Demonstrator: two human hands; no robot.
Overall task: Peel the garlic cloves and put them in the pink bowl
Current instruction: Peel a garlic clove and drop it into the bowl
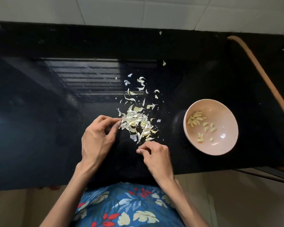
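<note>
Garlic peels on desk, left grip pinching them; right grip curled, hold unclear; cloves in pink bowl.

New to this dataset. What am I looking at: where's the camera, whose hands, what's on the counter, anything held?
No machine: a person works with bare hands. The one picture comes from a head-worn camera looking down. On the black countertop lies a pile of garlic skins; right of it stands the pink bowl with peeled cloves inside. The left hand pinches at the pile's edge. The right hand, nearer the body, has curled fingers, thumb against forefinger; whether it holds anything is too small to tell.
</note>
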